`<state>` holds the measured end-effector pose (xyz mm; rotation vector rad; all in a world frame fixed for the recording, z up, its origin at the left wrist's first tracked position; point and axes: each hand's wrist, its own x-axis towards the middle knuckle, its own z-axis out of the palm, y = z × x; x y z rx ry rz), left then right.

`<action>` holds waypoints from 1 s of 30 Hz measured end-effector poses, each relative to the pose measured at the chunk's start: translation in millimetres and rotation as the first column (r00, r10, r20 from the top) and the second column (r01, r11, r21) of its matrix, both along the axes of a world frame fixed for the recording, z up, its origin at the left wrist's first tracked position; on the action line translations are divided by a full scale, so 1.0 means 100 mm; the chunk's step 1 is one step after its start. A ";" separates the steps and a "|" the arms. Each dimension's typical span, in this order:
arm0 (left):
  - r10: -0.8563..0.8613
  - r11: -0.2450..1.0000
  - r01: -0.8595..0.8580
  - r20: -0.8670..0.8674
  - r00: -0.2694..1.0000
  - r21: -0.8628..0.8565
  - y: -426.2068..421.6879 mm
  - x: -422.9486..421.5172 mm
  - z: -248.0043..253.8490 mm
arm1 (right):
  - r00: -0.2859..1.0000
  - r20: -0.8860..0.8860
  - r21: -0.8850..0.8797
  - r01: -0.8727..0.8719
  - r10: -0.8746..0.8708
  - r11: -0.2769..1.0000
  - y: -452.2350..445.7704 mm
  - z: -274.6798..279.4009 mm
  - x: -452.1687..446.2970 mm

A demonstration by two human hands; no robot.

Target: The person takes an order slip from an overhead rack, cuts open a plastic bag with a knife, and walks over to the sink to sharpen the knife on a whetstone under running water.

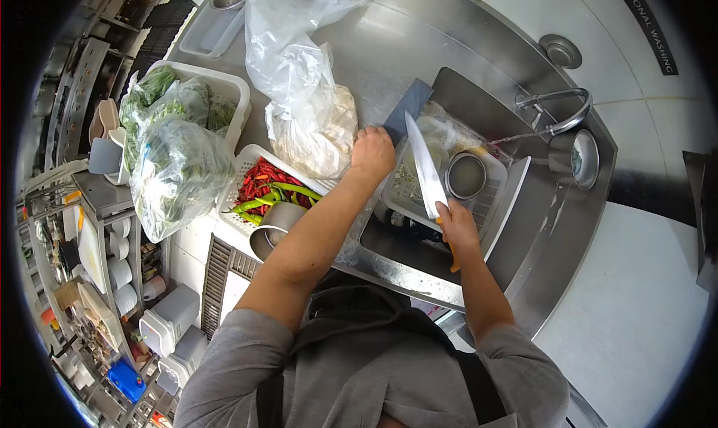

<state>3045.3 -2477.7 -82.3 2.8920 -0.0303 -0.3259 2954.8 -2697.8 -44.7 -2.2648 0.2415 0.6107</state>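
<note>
Head view, centre of the frame: the left hand [373, 151] grips the grey sharpening stone [407, 112]; just right of it, the right hand [458, 228] is closed round the orange handle of the knife [425, 166], blade over the sink [490, 103].

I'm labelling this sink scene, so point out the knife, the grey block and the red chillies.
Knife [425, 166]: head view, on the blade.
Grey block [413, 99]: head view, on its flat face.
Red chillies [262, 177]: head view, on the heap.

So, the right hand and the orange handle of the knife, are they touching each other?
Touching. The head view shows the right hand wrapped around the orange handle, whose end sticks out past it.
</note>
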 end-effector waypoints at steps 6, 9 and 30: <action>-0.030 1.000 0.030 -0.001 1.000 0.002 -0.01 -0.03 0.08 | 0.982 0.178 -0.132 -0.042 0.065 0.990 0.32 -0.35 1.69; -0.012 1.000 0.012 0.008 1.000 -0.005 -0.01 -0.02 0.15 | 0.954 0.288 -0.263 -0.002 0.080 0.965 0.58 -0.32 2.07; 0.091 0.985 -0.094 -0.028 0.995 -0.145 -0.08 0.00 0.13 | 0.899 0.371 0.079 0.218 -0.231 0.973 -0.03 -0.35 1.25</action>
